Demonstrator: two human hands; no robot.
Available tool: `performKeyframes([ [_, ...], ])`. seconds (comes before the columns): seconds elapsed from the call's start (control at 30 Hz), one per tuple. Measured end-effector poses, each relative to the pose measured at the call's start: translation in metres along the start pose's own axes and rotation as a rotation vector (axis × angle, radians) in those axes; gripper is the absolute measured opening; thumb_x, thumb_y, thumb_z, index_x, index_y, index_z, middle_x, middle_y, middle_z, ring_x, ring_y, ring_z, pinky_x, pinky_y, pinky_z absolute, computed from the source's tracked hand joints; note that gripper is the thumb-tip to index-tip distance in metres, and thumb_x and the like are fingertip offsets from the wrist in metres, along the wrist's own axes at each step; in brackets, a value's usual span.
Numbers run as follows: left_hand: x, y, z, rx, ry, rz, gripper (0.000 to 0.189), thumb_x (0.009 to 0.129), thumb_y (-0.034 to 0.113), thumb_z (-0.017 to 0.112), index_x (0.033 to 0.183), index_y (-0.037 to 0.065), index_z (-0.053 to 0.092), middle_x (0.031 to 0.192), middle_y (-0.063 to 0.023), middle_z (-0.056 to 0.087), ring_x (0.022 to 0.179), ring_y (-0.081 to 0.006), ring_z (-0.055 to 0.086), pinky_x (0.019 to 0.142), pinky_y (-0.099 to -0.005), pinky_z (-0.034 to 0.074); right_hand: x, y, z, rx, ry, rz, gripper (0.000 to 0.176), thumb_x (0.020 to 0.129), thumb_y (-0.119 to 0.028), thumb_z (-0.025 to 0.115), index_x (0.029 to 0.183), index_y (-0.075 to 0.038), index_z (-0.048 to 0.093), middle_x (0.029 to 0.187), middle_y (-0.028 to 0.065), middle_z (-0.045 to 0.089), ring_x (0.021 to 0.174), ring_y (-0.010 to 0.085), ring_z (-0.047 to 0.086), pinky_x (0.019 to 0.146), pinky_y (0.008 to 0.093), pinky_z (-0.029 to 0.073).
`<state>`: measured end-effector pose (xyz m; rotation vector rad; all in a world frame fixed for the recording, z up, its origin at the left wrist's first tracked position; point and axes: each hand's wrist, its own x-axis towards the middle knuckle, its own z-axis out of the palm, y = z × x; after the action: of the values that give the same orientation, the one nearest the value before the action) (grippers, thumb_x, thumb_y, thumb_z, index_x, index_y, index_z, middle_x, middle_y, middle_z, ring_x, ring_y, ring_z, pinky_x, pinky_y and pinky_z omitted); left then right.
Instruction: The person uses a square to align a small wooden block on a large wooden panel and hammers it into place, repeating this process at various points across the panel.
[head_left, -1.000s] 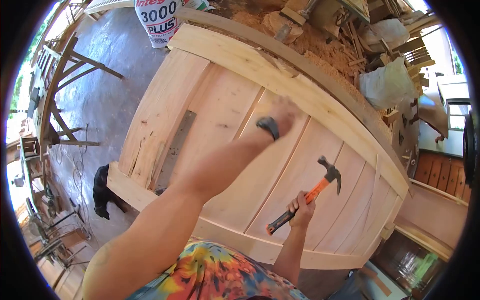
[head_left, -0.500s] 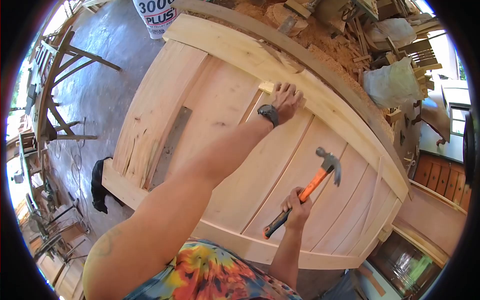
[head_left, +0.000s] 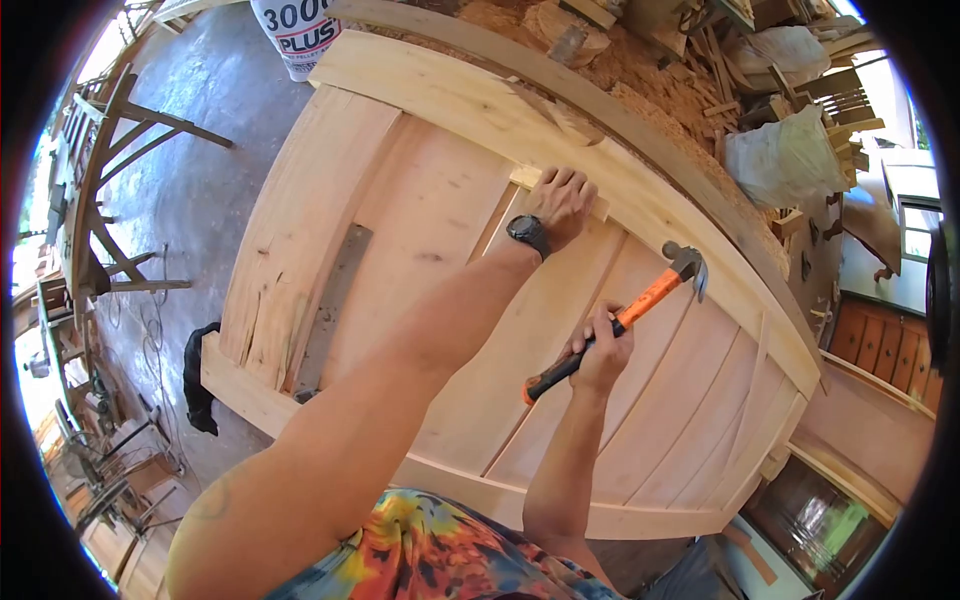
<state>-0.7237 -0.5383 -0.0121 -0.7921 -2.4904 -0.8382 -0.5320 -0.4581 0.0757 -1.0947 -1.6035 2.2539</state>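
My left hand, with a dark watch on its wrist, is closed over a short pale wood strip. The strip lies along the inner edge of the upper rail of a large wooden panel. To the right and lower, my right hand grips the orange and black handle of a claw hammer. The hammer's head is raised over the panel, close to the upper rail, apart from the strip and my left hand.
A metal bar lies in the panel's left gap. Beyond the panel are a white bucket, sawdust and wood scraps, and a pale sack. Wooden trestles stand at left, a dark cloth by the panel's left corner.
My right hand and the hammer have moved up and slightly right, toward the upper rail. My left hand stays on the strip, with a slight shift in view.
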Motion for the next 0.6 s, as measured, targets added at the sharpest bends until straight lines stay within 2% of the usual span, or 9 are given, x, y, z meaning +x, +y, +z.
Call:
performKeyframes([
  [0.07,0.0,0.0,0.001,0.01,0.04,0.011,0.006,0.087,0.014,0.058,0.089,0.009,0.06,0.094,-0.0089,0.062,0.096,-0.0258,0.06,0.09,-0.0396,0.046,0.004,-0.004,-0.005,-0.07,-0.007,-0.014,0.022,0.099,-0.013,0.059,0.119,-0.005,0.054,0.066,-0.0003,0.044,0.045,0.0102,0.044,0.04,0.0271,0.044],
  [0.17,-0.001,-0.005,0.008,-0.036,0.098,0.039,0.008,0.085,0.014,0.057,0.088,0.008,0.06,0.098,-0.0105,0.062,0.101,-0.0271,0.06,0.096,-0.0418,0.043,0.005,0.001,-0.019,0.384,-0.417,0.038,0.023,0.102,-0.022,0.06,0.115,-0.006,0.051,0.069,0.0,0.046,0.046,0.0088,0.046,0.039,0.0257,0.042],
  [0.2,0.0,-0.006,0.007,-0.037,0.1,0.037,0.008,0.085,0.014,0.057,0.088,0.008,0.06,0.098,-0.0105,0.062,0.101,-0.0271,0.06,0.096,-0.0418,0.043,0.004,-0.001,-0.013,0.382,-0.418,0.037,0.023,0.102,-0.022,0.06,0.115,-0.006,0.051,0.069,0.0,0.046,0.046,0.0088,0.046,0.039,0.0257,0.042],
  [0.27,0.001,-0.003,0.007,-0.023,0.17,0.039,0.008,0.085,0.013,0.057,0.088,0.007,0.06,0.1,-0.0115,0.063,0.104,-0.0283,0.06,0.097,-0.0428,0.043,0.001,-0.009,0.001,-0.083,-0.101,-0.016,0.028,0.102,-0.026,0.062,0.116,-0.005,0.051,0.071,0.0009,0.047,0.047,0.0095,0.047,0.04,0.0261,0.042],
  [0.3,0.001,-0.002,0.007,-0.038,0.171,0.046,0.008,0.085,0.013,0.057,0.088,0.007,0.06,0.1,-0.0115,0.063,0.104,-0.0283,0.06,0.097,-0.0428,0.043,0.003,-0.01,0.004,-0.059,-0.079,0.08,0.026,0.102,-0.025,0.062,0.116,-0.006,0.051,0.07,0.0012,0.047,0.047,0.0101,0.048,0.04,0.0263,0.042],
  [0.4,0.002,-0.001,0.008,-0.013,0.104,0.026,0.009,0.085,0.013,0.057,0.088,0.007,0.061,0.104,-0.0126,0.064,0.107,-0.0293,0.06,0.098,-0.0438,0.043,0.006,-0.005,-0.003,-0.238,-0.112,0.057,0.024,0.101,-0.02,0.061,0.118,-0.006,0.051,0.07,0.0014,0.048,0.047,0.0103,0.048,0.04,0.0263,0.043],
  [0.47,0.0,-0.002,0.008,-0.023,0.124,0.028,0.009,0.084,0.014,0.057,0.088,0.006,0.061,0.105,-0.0129,0.064,0.108,-0.0297,0.06,0.098,-0.0441,0.043,0.014,-0.003,-0.025,-0.238,-0.193,0.019,0.024,0.1,-0.016,0.062,0.119,-0.006,0.05,0.069,0.0013,0.047,0.046,0.01,0.047,0.04,0.0257,0.043],
  [0.53,-0.002,-0.002,0.017,-0.006,0.178,0.024,0.009,0.084,0.014,0.057,0.087,0.006,0.061,0.105,-0.0129,0.064,0.108,-0.0298,0.06,0.098,-0.044,0.043,0.01,-0.012,-0.027,-0.21,-0.049,-0.103,0.025,0.1,-0.015,0.062,0.12,-0.006,0.051,0.069,0.0004,0.047,0.046,0.0095,0.046,0.041,0.025,0.043],
  [0.6,-0.002,-0.005,0.02,0.018,0.238,0.018,0.009,0.084,0.014,0.058,0.087,0.006,0.061,0.104,-0.013,0.064,0.108,-0.03,0.06,0.097,-0.0439,0.043,0.008,-0.027,-0.022,-0.061,0.208,-0.182,0.015,0.102,-0.016,0.059,0.113,-0.009,0.053,0.071,-0.0002,0.05,0.047,0.008,0.045,0.042,0.0245,0.043],
])
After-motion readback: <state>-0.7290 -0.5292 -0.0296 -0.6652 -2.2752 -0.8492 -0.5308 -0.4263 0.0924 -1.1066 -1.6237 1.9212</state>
